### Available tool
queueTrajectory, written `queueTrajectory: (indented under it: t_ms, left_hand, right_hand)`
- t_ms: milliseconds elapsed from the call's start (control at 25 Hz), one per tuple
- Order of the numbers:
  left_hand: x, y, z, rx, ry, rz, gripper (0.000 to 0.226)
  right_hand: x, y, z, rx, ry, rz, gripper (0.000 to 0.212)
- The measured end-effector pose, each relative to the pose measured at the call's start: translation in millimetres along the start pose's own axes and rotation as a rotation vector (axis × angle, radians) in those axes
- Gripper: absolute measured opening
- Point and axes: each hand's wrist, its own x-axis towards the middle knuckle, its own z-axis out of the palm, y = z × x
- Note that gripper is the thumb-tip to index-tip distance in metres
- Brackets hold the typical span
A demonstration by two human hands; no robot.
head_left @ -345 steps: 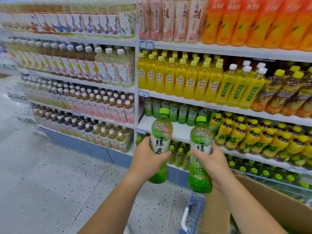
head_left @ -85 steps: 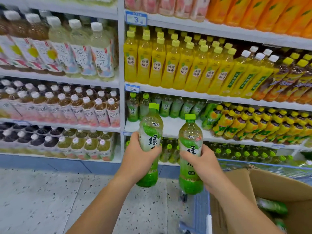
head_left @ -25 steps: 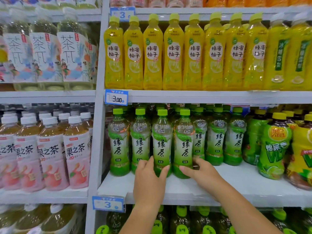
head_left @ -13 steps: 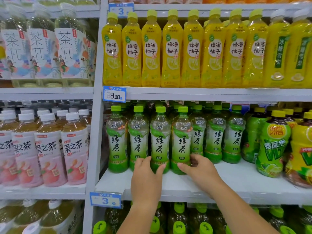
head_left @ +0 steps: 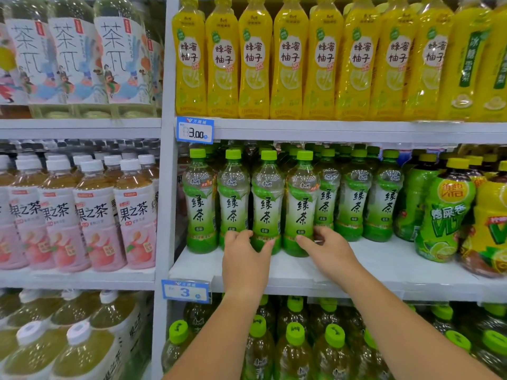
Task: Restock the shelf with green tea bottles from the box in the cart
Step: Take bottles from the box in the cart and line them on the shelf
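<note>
Green tea bottles point(head_left: 354, 198) stand upright in rows on the white shelf point(head_left: 397, 267). The left hand point(head_left: 245, 263) pinches the third bottle point(head_left: 267, 204) from the left, low down, between thumb and fingers point(head_left: 238, 235). The right hand point(head_left: 329, 250) grips the fourth bottle point(head_left: 301, 204) likewise. Sliding both squarely into line, labels forward, looks the best finish. Bottles are smooth, round clear plastic with lime screw caps.

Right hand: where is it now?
Head view, centre-right, on the middle shelf: the right hand grips the base of the fourth green tea bottle from the left, just right of the left hand, which holds the third green tea bottle.
</note>
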Motion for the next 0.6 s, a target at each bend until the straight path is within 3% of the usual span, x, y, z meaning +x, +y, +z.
queueTrajectory:
  t_ms: [240,600]
  left_hand:
    - [-2,-2,-7,-0.025,-0.059,0.057,0.05]
    - [-40,10,-39,-0.006,-0.272,-0.013,0.058]
  right_hand:
    - [-3,-5,-1,-0.008,0.04,0.021,0.052]
    - [-43,-20,-14,0.082,0.0,0.184,0.041]
